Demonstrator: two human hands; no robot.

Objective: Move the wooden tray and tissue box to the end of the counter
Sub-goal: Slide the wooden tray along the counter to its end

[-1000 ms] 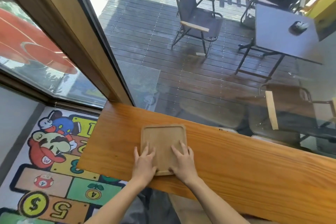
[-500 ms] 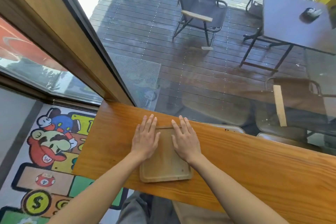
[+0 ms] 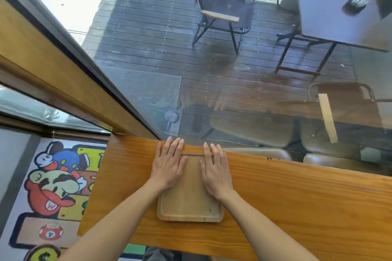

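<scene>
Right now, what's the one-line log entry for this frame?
left hand: flat on wooden tray | right hand: flat on tray | tray: on counter near its end | tissue box: not visible

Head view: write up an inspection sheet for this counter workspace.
Surface: wooden counter along a window, its left end in view.
Job's things: wooden tray flat near that end, empty; tissue box not seen.
Clutter: nothing seen.
Grippers: left hand and right hand flat, fingers spread on the tray, fingertips at its far rim.
Cables: nothing seen.
Surroundings: cartoon floor mat below; deck chair and table outside.
</scene>
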